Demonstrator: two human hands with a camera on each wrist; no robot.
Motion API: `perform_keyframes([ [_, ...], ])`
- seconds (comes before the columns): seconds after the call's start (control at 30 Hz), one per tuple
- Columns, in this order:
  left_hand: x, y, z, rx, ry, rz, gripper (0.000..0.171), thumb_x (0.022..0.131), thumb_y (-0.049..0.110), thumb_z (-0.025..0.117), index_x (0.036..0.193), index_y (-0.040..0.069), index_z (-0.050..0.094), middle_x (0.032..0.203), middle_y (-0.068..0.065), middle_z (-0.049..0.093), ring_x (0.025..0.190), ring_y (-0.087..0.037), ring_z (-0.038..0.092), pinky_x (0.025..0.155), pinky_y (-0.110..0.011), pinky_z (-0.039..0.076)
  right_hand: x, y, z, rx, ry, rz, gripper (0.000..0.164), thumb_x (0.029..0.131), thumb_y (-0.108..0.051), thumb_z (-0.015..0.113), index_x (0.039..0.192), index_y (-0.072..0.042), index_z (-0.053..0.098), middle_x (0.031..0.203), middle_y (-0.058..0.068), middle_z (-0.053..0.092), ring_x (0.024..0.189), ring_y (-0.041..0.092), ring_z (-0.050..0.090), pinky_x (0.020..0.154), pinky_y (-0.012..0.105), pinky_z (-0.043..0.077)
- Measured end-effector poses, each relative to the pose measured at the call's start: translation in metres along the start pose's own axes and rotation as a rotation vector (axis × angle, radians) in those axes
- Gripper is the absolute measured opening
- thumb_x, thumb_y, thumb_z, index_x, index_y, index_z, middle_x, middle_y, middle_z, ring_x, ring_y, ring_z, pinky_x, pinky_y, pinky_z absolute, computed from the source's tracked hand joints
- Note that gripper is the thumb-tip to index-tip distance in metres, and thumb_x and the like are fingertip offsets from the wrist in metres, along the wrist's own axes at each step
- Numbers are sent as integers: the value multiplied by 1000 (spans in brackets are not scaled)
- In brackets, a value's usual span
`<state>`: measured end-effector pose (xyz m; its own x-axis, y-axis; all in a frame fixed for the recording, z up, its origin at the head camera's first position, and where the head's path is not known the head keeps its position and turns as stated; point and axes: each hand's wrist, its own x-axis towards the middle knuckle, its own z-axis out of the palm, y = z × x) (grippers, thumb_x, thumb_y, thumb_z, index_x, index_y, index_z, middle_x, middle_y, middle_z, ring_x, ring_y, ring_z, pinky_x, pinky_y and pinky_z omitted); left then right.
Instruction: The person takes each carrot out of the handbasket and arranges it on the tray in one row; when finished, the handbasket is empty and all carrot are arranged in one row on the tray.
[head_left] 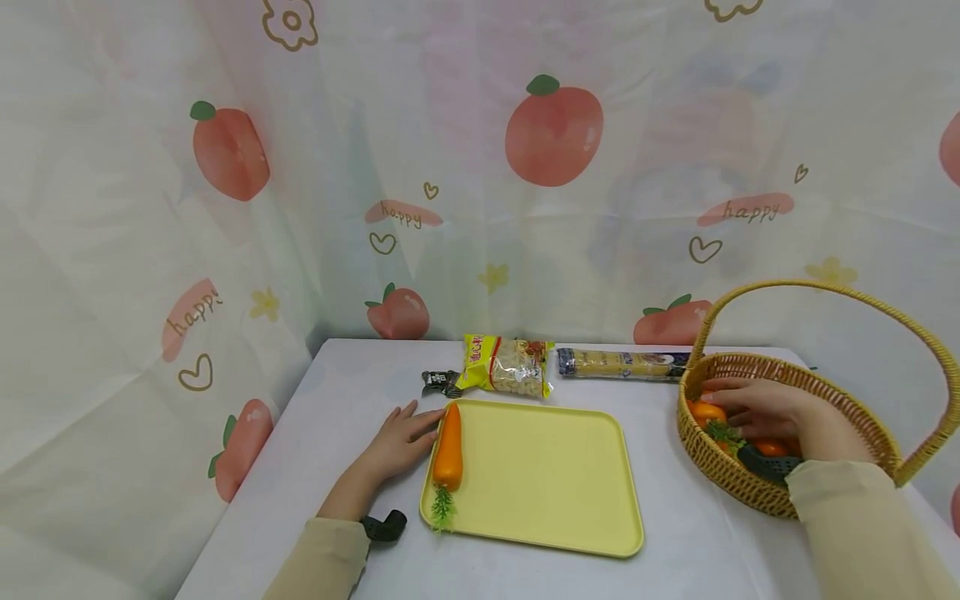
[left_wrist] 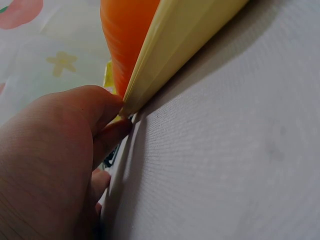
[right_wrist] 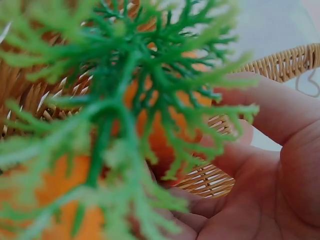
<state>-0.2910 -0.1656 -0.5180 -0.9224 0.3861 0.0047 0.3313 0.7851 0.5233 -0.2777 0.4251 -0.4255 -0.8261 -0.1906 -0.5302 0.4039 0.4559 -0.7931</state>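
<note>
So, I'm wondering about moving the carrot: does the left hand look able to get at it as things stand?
Very likely yes: the left hand is at the low rim of the tray, close beside the carrot, which lies uncovered.

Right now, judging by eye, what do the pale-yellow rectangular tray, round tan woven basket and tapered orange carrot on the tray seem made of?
Tray: probably plastic, smooth and satin, from its even colour and rounded rim.
Basket: likely wicker, ridged, from its interlaced strands; plastic is possible.
Carrot: perhaps hard plastic or coated foam, smooth and shiny, from its soft sheen.
</note>
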Motion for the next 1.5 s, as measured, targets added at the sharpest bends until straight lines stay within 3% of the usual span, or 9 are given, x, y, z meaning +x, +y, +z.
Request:
perform_keyframes([
  [0.5, 1, 0, -2, 8, -5, 12, 47, 102, 41, 50, 148, 32, 47, 149, 10, 51, 153, -32, 18, 125, -57, 7, -6, 3, -9, 59, -47, -69, 67, 103, -30, 52, 155, -1, 21, 120, -1, 58, 107, 21, 62, 94, 38, 55],
  [0.63, 0, 0, -2, 8, -5, 16, 47, 102, 41, 50, 148, 32, 47, 150, 10, 50, 153, -32, 18, 125, -57, 7, -12, 0, -13, 95, -25, -92, 59, 103, -30, 52, 154, -10, 30, 114, -2, 59, 96, 18, 63, 90, 37, 56],
  [0.8, 1, -3, 0, 20, -4, 15, 47, 102, 42, 49, 148, 33, 46, 150, 10, 50, 154, -31, 18, 125, -56, 7, -22, -5, -15, 117, -61, -162, 31, 105, -28, 48, 136, -35, 51, 113, -10, 59, 88, 14, 63, 85, 33, 58],
  [0.93, 2, -4, 0, 16, 1, 23, 47, 102, 41, 50, 148, 32, 46, 150, 10, 50, 153, -32, 18, 125, -56, 7, -28, -10, -15, 170, -112, -209, 31, 107, -22, 42, 123, -44, 57, 111, -11, 62, 84, 13, 62, 78, 31, 58],
  [1.07, 1, -3, 0, 7, -1, 22, 47, 102, 40, 50, 148, 32, 46, 150, 10, 49, 154, -31, 17, 125, -56, 6, -33, -14, -10, 163, -127, -251, 32, 108, -19, 40, 125, -43, 54, 108, -8, 63, 82, 12, 61, 76, 32, 57],
  [1.4, 1, -3, 0, 22, -2, 25, 47, 102, 41, 49, 148, 32, 46, 151, 11, 49, 154, -31, 18, 125, -56, 7, -47, -22, 9, 63, -63, -334, 42, 107, -19, 44, 146, -33, 39, 99, -5, 51, 74, 8, 56, 73, 29, 57],
  [1.5, 1, -3, 1, 15, -2, 25, 47, 102, 41, 48, 148, 32, 46, 151, 11, 49, 154, -31, 18, 125, -56, 7, -50, -25, 17, 39, -44, -340, 45, 106, -19, 46, 149, -27, 35, 106, -5, 52, 78, 9, 58, 76, 31, 58],
])
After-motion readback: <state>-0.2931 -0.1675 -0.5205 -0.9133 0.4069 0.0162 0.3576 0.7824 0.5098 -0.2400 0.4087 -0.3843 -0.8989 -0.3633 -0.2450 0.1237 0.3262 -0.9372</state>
